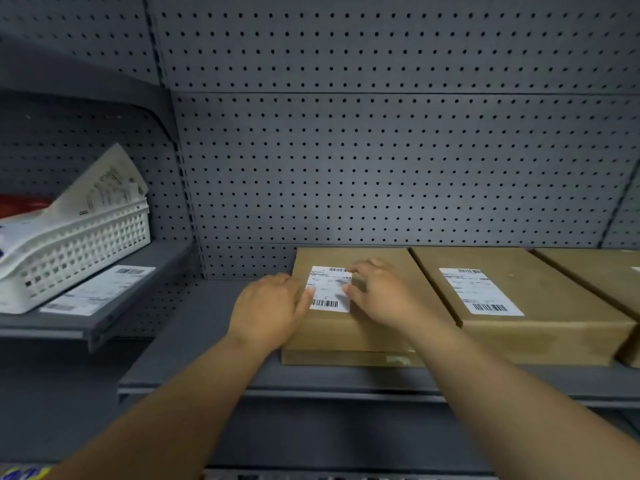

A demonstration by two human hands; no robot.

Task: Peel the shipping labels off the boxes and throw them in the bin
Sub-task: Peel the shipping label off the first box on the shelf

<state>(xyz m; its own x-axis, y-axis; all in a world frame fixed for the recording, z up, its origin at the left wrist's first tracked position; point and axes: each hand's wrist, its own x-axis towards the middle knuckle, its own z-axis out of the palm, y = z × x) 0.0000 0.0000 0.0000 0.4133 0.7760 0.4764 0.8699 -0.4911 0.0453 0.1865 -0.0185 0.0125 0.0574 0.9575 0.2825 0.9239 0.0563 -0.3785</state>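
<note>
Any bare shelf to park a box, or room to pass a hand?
Bare shelf lies left of the left box, up to the pegboard upright. A narrow strip runs along the shelf's front edge. To the right it is crowded: the middle box sits flush against the left box. The side shelf holds a white basket.

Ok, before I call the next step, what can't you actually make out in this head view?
- Label corners: whether any is lifted, hidden by left hand and right hand.
- Label print: too small and blurred.
- Third box: cut off by the right edge.
- White basket contents: partly cut off at the left edge.
- Bin: not in view.
</note>
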